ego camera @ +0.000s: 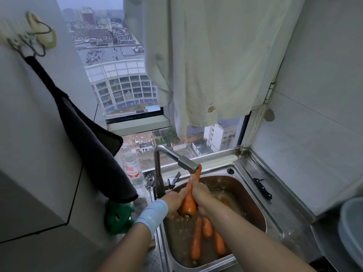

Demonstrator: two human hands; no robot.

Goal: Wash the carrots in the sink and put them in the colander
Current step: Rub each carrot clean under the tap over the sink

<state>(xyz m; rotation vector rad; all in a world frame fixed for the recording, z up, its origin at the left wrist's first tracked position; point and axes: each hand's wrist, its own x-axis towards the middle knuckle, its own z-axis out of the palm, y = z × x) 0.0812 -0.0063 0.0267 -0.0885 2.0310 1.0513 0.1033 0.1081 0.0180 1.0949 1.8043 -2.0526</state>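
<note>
Both hands on one carrot (pixel 189 201), held tip-up over the far half of the sink (pixel 274 225). Left hand (pixel 173 203) wraps the thick lower end, right hand (pixel 202 194) grips the middle. The carrot's tip sits right under the faucet spout (pixel 188 164), nearly touching it.

Three more carrots (pixel 196 239) lie in murky water at the near end of the basin, and one more (pixel 225 202) is partly hidden behind the right forearm.

Around:
- faucet column and lever just left of the hands
- strainer plug (pixel 150 179) and water bottle (pixel 134 171) on the far-left ledge
- dark towel (pixel 92 148) hanging off the left wall, its lower edge near the left wrist
- green object (pixel 118 218) under the towel; can't tell what it is
- black-handled knife (pixel 262 188) on the right drainboard, well apart from the hands
- white cloth (pixel 206 65) hanging over the window, ending above the faucet
- pale round bowl (pixel 351 232) cut off at the right edge; can't tell if it's the colander

Room: tight on the left, open drainboard to the right.
</note>
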